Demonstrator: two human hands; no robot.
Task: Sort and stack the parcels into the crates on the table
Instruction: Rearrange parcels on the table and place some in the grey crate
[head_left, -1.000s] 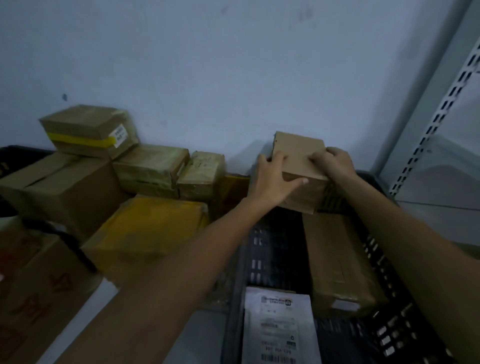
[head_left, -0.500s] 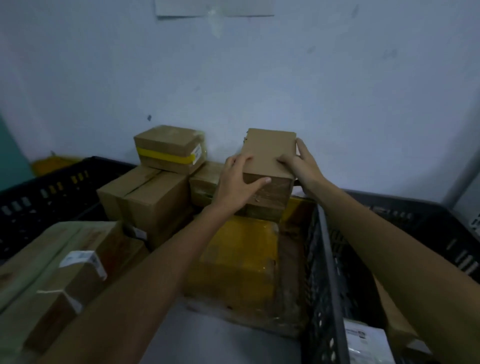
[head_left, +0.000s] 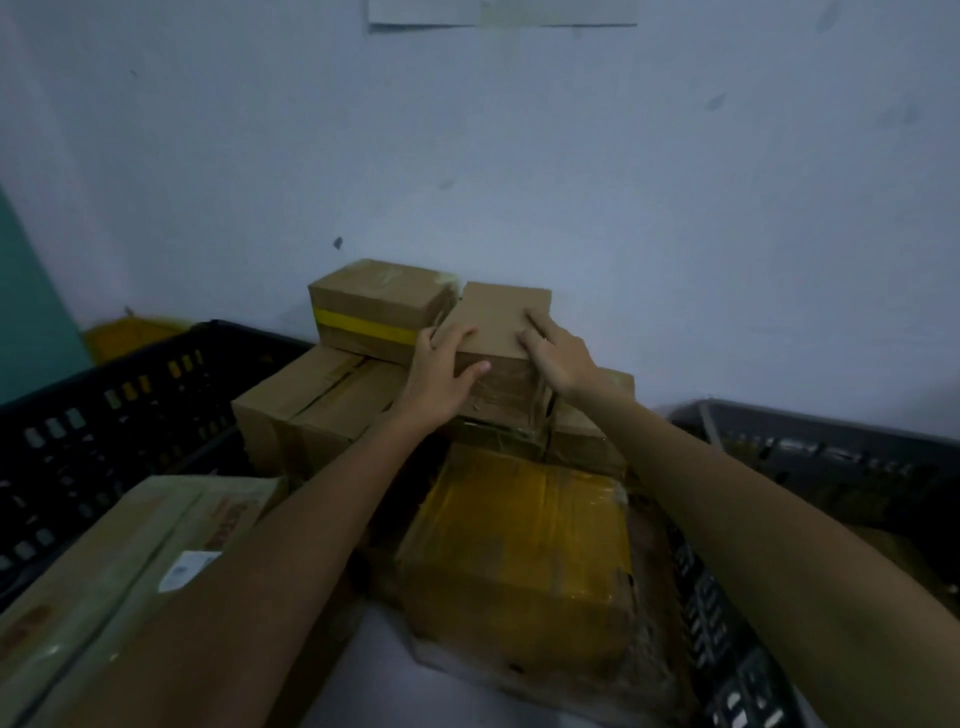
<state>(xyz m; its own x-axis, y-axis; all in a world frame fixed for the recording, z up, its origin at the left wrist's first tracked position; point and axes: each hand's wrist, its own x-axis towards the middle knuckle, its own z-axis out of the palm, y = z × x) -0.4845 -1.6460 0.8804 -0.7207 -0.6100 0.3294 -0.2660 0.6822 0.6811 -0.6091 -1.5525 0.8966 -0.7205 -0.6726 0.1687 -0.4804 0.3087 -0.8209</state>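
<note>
Small brown parcel (head_left: 498, 322) is at the top of the pile of boxes, outside both crates. Your left hand (head_left: 441, 379) curls round its left edge and your right hand (head_left: 558, 364) grips its top right corner. Just left of the grip stands a yellow-banded box (head_left: 374, 312), and below the grip lies a yellow-wrapped parcel (head_left: 519, 540). The black crate (head_left: 130, 395) on the left of the grip and the grey crate (head_left: 831, 452) on the right are too dark inside to tell their contents.

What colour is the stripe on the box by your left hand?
Yellow: a tape stripe around the brown box, seen in the head view.
</note>
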